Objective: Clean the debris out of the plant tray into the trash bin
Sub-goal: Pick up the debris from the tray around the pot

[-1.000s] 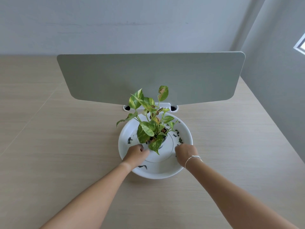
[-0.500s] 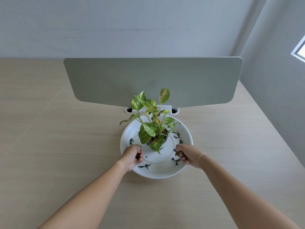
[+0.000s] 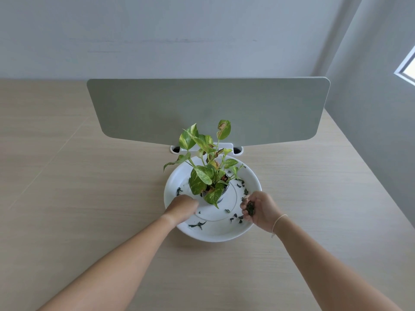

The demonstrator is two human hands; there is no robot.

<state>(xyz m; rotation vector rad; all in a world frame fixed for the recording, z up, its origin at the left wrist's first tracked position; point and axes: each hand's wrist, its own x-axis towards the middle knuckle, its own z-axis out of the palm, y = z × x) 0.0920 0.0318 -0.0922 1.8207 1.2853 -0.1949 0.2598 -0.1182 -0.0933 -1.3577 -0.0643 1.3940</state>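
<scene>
A round white plant tray (image 3: 215, 234) sits on the wooden desk with a small potted plant (image 3: 207, 176) of green and yellow leaves standing in it. Dark bits of debris (image 3: 197, 225) lie scattered on the tray's floor, mostly at the front and right. My right hand (image 3: 260, 209) hovers over the tray's right rim, palm turned inward, fingers curled around a clump of dark debris (image 3: 250, 208). My left hand (image 3: 183, 206) rests as a fist on the tray's left side, close to the pot; whatever is inside it is hidden. No trash bin is in sight.
A grey-green desk divider panel (image 3: 206, 108) stands upright just behind the tray, held by a white clamp (image 3: 226, 147). The light wooden desk (image 3: 89, 209) stretches left and toward me. A grey wall runs along the right side past the desk's edge.
My right hand has turned palm-up and lifted slightly, now showing a clump of gathered debris. My left hand has shifted a little toward the pot. The view has tilted downward.
</scene>
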